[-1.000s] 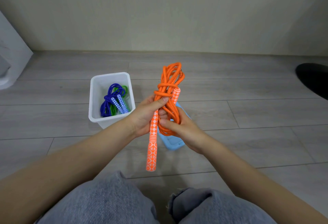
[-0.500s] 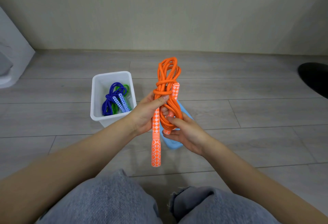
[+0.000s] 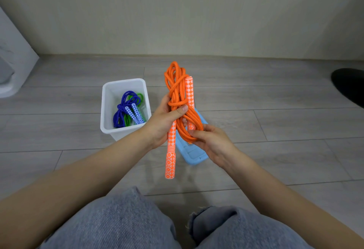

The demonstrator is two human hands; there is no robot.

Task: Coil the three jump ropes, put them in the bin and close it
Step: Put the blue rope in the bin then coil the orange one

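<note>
Orange jump rope [image 3: 178, 99] in both hands

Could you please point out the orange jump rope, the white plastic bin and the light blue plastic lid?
orange jump rope [image 3: 178, 85], head view, on the upper coils.
white plastic bin [image 3: 107, 108], head view, on its left inner wall.
light blue plastic lid [image 3: 194, 154], head view, on its bare near end.

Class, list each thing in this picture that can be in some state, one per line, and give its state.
Orange rope: coiled, held above the floor.
Blue rope: coiled, in the bin.
Green rope: in the bin, mostly hidden.
Bin: open.
Lid: off, on the floor.
Left hand: gripping the orange rope.
Right hand: gripping the orange rope's lower loops.
</note>
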